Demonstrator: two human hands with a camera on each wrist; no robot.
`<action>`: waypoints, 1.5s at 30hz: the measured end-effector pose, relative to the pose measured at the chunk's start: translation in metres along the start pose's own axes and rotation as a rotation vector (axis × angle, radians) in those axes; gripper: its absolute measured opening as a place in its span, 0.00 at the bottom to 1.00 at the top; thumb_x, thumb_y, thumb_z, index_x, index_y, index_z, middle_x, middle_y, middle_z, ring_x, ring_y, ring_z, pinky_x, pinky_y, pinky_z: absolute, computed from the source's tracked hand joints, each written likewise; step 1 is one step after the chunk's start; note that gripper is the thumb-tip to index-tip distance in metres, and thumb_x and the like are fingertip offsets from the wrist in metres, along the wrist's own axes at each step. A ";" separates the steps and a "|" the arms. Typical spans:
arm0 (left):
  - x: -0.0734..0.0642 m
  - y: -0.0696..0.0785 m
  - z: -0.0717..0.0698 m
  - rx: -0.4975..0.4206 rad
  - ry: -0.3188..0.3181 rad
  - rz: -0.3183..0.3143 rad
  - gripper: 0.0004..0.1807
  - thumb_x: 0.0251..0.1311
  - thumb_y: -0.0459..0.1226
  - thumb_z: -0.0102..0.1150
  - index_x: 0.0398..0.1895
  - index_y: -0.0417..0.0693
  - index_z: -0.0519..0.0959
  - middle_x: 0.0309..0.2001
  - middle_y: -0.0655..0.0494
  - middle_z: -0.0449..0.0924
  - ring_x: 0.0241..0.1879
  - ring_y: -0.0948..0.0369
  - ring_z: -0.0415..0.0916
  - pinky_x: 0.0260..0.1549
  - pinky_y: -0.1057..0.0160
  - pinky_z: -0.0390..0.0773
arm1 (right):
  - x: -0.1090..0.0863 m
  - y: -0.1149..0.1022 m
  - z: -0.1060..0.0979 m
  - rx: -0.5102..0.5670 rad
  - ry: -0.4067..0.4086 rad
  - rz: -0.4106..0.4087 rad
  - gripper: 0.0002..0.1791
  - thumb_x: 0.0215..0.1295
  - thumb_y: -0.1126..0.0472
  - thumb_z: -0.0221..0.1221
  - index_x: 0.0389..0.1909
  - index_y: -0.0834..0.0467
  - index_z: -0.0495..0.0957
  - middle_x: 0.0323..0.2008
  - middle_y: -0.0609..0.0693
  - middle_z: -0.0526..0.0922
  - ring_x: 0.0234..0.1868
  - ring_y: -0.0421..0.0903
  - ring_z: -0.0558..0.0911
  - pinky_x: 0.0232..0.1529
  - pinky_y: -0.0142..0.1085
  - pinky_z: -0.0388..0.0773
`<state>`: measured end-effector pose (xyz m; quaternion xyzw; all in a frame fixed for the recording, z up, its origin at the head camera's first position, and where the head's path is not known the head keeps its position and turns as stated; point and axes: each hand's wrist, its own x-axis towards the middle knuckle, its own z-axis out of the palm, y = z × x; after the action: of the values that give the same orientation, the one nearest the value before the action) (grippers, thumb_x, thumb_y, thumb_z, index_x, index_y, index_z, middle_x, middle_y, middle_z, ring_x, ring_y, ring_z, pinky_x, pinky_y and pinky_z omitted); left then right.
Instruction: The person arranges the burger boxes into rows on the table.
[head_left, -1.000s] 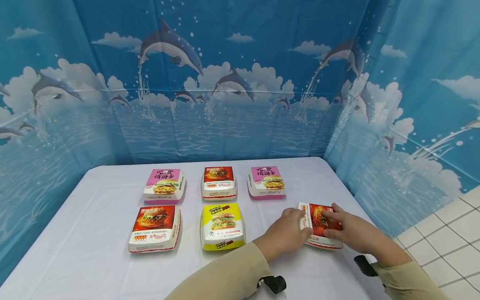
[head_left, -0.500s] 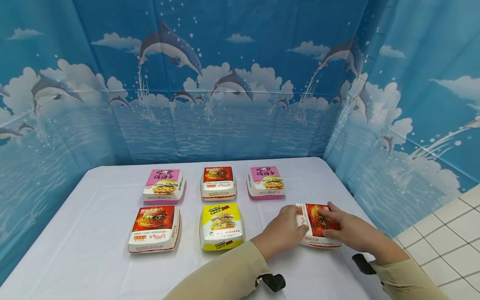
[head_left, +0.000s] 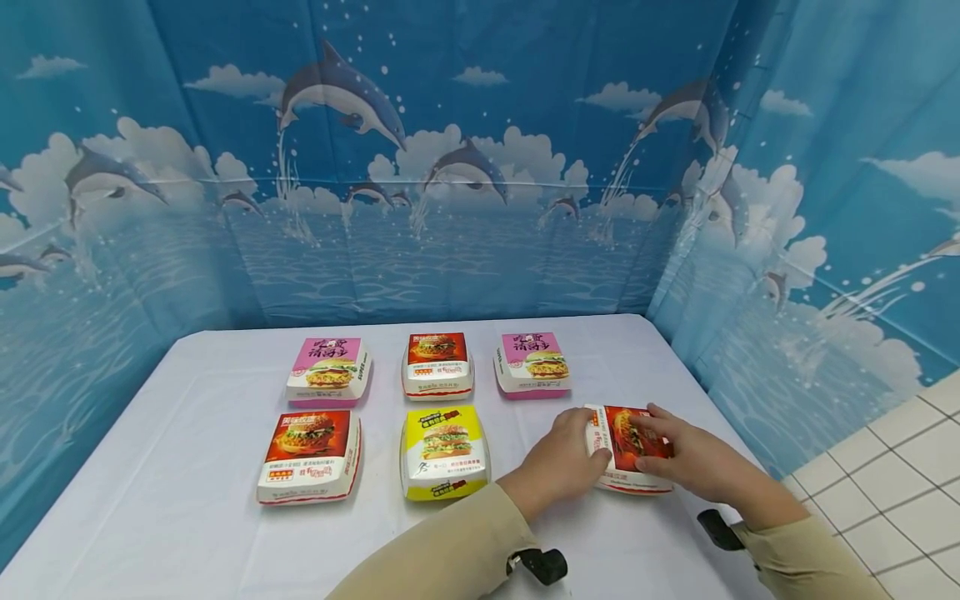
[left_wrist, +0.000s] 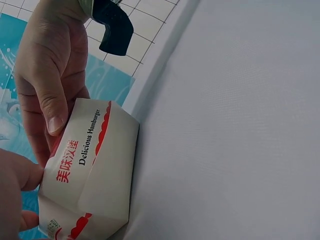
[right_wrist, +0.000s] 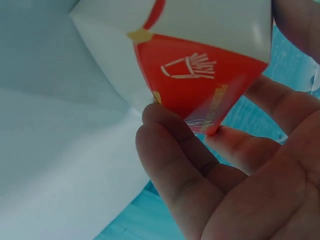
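Observation:
A hamburger box [head_left: 618, 442] with a red-and-white lid sits turned sideways on the right part of the table, between my hands. My left hand [head_left: 557, 463] holds its left side, thumb at the front corner. My right hand [head_left: 705, 460] grips the right side, with fingers over the lid. In the left wrist view the box [left_wrist: 97, 165] shows its "Delicious Hamburger" side, and my right hand [left_wrist: 47, 60] is beyond it. The right wrist view has my right hand's bent fingers [right_wrist: 175, 165] against the box's red end flap [right_wrist: 195, 75].
To the left stand a yellow burger box [head_left: 445, 454] and a red-and-white one [head_left: 309, 458]. The back row has a pink box [head_left: 327, 372], a red-and-white box [head_left: 437, 367] and another pink box [head_left: 533, 365]. A white cloth [head_left: 187, 467] covers the table; a dolphin curtain [head_left: 465, 250] hangs behind.
Both hands and the hamburger box between them have shifted a little to the left along the table. The other boxes have stayed where they were.

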<state>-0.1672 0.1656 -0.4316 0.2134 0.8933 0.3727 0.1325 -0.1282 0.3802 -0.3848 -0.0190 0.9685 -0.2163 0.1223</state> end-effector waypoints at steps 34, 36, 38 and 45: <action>-0.008 -0.009 -0.012 -0.065 0.035 -0.069 0.43 0.64 0.57 0.68 0.79 0.60 0.63 0.75 0.54 0.65 0.58 0.57 0.77 0.59 0.52 0.85 | 0.009 -0.016 0.009 0.079 -0.006 -0.024 0.38 0.67 0.50 0.71 0.75 0.54 0.71 0.77 0.71 0.62 0.72 0.75 0.69 0.65 0.67 0.75; -0.009 -0.009 -0.012 -0.082 0.040 -0.079 0.43 0.64 0.57 0.69 0.79 0.58 0.63 0.73 0.54 0.66 0.58 0.57 0.76 0.59 0.53 0.85 | 0.008 -0.017 0.009 0.055 0.041 -0.024 0.35 0.65 0.51 0.72 0.70 0.57 0.74 0.72 0.71 0.70 0.66 0.71 0.75 0.61 0.64 0.79; -0.010 -0.008 -0.012 -0.102 0.046 -0.091 0.43 0.64 0.57 0.69 0.78 0.57 0.63 0.71 0.54 0.67 0.58 0.58 0.76 0.59 0.54 0.85 | 0.006 -0.019 0.010 0.010 0.094 -0.009 0.31 0.63 0.50 0.74 0.63 0.58 0.78 0.65 0.69 0.77 0.59 0.65 0.79 0.55 0.60 0.83; -0.010 -0.009 -0.012 -0.139 0.073 -0.122 0.44 0.63 0.57 0.70 0.76 0.53 0.62 0.66 0.55 0.70 0.56 0.61 0.74 0.59 0.55 0.84 | -0.001 -0.033 0.016 -0.132 0.166 0.068 0.21 0.63 0.49 0.73 0.48 0.59 0.83 0.42 0.55 0.83 0.40 0.50 0.80 0.41 0.48 0.84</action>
<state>-0.1656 0.1477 -0.4291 0.1351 0.8809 0.4324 0.1371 -0.1238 0.3443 -0.3845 0.0236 0.9875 -0.1487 0.0474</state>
